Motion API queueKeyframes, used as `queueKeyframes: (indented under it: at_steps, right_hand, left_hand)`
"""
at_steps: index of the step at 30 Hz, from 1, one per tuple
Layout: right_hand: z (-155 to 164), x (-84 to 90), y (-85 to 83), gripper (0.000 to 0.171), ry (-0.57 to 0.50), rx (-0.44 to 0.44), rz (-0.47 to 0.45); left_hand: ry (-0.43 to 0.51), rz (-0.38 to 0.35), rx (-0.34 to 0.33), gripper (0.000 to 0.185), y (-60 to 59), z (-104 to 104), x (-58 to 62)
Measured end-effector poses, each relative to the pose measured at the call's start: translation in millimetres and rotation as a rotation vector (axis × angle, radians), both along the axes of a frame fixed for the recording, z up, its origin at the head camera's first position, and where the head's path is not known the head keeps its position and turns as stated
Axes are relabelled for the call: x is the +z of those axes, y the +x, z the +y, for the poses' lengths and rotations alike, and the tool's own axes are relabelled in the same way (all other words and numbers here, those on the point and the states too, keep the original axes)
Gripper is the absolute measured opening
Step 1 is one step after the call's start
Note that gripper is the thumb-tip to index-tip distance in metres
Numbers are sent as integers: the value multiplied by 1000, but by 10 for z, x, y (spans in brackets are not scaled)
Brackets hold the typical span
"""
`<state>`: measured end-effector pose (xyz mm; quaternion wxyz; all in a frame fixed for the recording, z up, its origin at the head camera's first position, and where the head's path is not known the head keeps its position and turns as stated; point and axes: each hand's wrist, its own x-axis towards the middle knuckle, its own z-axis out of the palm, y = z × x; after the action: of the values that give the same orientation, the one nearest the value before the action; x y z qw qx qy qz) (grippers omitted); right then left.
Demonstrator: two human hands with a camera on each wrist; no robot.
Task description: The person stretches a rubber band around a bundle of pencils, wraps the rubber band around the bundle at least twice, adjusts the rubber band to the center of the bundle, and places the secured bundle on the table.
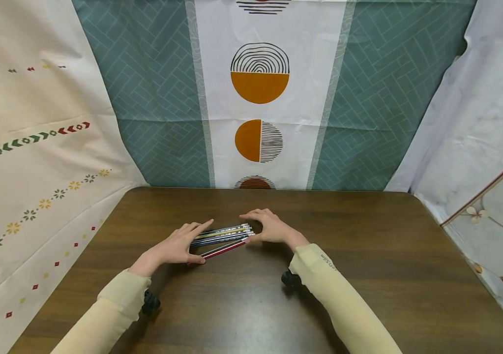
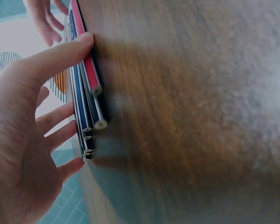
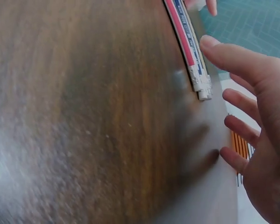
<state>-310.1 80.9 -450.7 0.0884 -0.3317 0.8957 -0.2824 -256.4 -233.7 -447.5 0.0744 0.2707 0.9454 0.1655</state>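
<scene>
Where the dark wooden table (image 1: 366, 255) meets the person's reach, near its middle, lies one lot of pencils (image 1: 223, 236): a flat row laid side by side, barrels touching, running left to right and slightly aslant. Barrel colours seen: red nearest the person, then white, blue and yellowish ones (exact count cannot be told). White eraser ends (image 3: 203, 86) point toward the right hand; cut ends (image 2: 95, 107) toward the left, the red one standing a little out of line with the others.

Left hand (image 1: 176, 246): fingers straight and spread along the far side of the row, thumb (image 2: 60, 53) laid against the red pencil on the near side; the row sits between thumb and fingers, not lifted.

Right hand (image 1: 269, 227): fingers relaxed and slightly arched at the eraser ends, thumb tip (image 3: 214, 46) just beside them; whether it touches cannot be told.

Both forearms in pale yellow sleeves (image 1: 340, 295), a black wrist mount under each.

Surroundings: printed cloth backdrop (image 1: 260, 88) with orange half-circles behind the table, teal herringbone panels either side, cream floral cloth at left.
</scene>
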Motion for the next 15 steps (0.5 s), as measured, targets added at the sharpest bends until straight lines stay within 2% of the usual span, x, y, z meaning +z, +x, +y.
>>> queueKeyframes:
  at_steps: [15]
  right_hand:
    - [-77,-88,-5,59,60,-73,13]
  left_hand:
    - [24,5,-16,72,-78,27,8]
